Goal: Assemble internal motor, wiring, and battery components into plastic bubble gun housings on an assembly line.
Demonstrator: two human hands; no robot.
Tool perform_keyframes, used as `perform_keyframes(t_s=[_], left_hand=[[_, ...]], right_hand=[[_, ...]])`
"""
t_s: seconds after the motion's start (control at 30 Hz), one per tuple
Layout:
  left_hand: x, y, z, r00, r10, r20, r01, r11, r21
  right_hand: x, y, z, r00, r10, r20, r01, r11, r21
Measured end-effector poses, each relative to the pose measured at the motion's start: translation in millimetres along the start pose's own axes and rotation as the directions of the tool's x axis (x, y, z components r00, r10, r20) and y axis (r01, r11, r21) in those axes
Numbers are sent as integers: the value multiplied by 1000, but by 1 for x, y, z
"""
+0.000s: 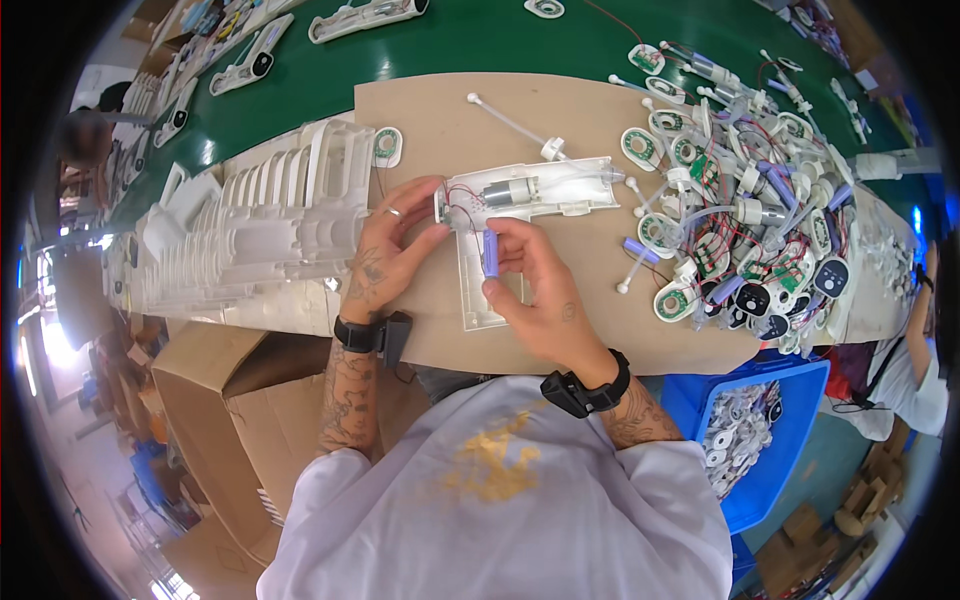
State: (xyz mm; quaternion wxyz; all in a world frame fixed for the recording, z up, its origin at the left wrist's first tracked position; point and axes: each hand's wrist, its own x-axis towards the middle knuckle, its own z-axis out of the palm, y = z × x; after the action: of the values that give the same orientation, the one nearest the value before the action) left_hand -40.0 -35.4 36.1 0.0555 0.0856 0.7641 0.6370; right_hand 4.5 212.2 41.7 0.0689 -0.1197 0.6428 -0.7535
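Observation:
My right hand (535,290) pinches a purple cylindrical battery (490,254) upright between thumb and fingers. It is held over a white plastic shell half (485,318) lying lengthwise toward me. Behind it, a second white shell half (575,207) lies crosswise, with a silver motor (510,192) and clear tubing in it. My left hand (392,245) is closed at that shell's left end, thumb and fingers around a small white plate (440,207) seen edge-on. Thin red wires run from there toward the motor. A tube with a white ball tip (505,122) sticks out behind the shell.
Nested white shells (290,215) stand in a row at left. A tangled heap of motors, batteries and circuit boards (745,215) covers the right. Beyond the cardboard sheet (430,105) runs a green surface (480,40). A blue bin (790,450) and cardboard box (200,375) flank me below.

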Motion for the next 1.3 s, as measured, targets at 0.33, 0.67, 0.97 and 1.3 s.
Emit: perform_keyframes(t_s=[0.33, 0.67, 0.97, 1.3], left_hand=[[-9, 2, 5, 992, 110, -68, -98, 982, 164], [-15, 7, 9, 989, 125, -84, -105, 973, 205], [-24, 19, 11, 998, 70, 0, -67, 957, 283], [-30, 11, 18, 994, 99, 47, -109, 942, 318]], right_hand=[[-1, -29, 3, 994, 101, 29, -82, 919, -386], [6, -34, 3, 958, 25, 286, 194, 680, -707], [1, -32, 10, 971, 20, 240, 178, 611, -771], [28, -45, 1, 963, 24, 268, 194, 630, -752]])
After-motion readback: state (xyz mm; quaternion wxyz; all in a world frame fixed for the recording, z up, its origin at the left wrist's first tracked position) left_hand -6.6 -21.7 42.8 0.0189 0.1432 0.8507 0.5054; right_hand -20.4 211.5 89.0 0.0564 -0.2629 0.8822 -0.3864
